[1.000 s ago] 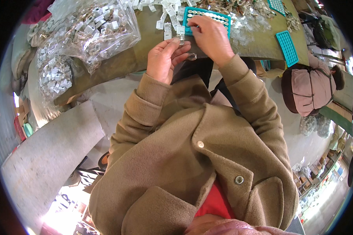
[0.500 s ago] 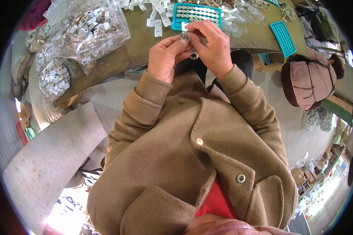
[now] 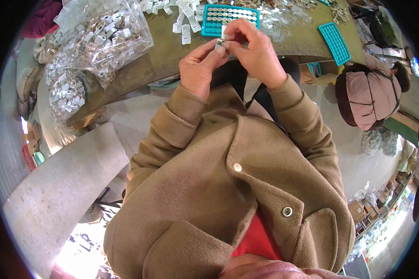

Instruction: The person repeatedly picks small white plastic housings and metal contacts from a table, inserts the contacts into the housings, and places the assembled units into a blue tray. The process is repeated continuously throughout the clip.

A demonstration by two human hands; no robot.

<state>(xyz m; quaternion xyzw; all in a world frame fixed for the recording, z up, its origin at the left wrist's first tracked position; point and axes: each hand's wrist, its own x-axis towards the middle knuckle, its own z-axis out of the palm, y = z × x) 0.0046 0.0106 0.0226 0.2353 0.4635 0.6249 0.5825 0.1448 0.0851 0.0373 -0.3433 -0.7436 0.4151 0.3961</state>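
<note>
Both my hands meet above the front edge of the olive table. My left hand (image 3: 200,69) is closed, thumb and fingers pinching a small pale piece with a dark, shiny part (image 3: 219,43). At the same spot, my right hand (image 3: 260,56) is closed too, its fingertips on a small white plastic piece (image 3: 225,31) standing upright. Whether the two pieces are joined I cannot tell. Just beyond my fingers lies a teal tray (image 3: 211,31) with rows of round silvery pieces, some slots bare. White plastic pieces (image 3: 185,34) are strewn left of it.
Clear plastic bags (image 3: 104,42) full of small white and metal parts cover the table's left side. A second teal tray (image 3: 334,44) lies at the right edge. Another person (image 3: 370,97) is at the right. A pale board (image 3: 65,186) stands at lower left.
The ring-like metal thing that hung below my fingers is out of sight now. My hands have shifted slightly, and the white piece stands more upright at my right fingertips.
</note>
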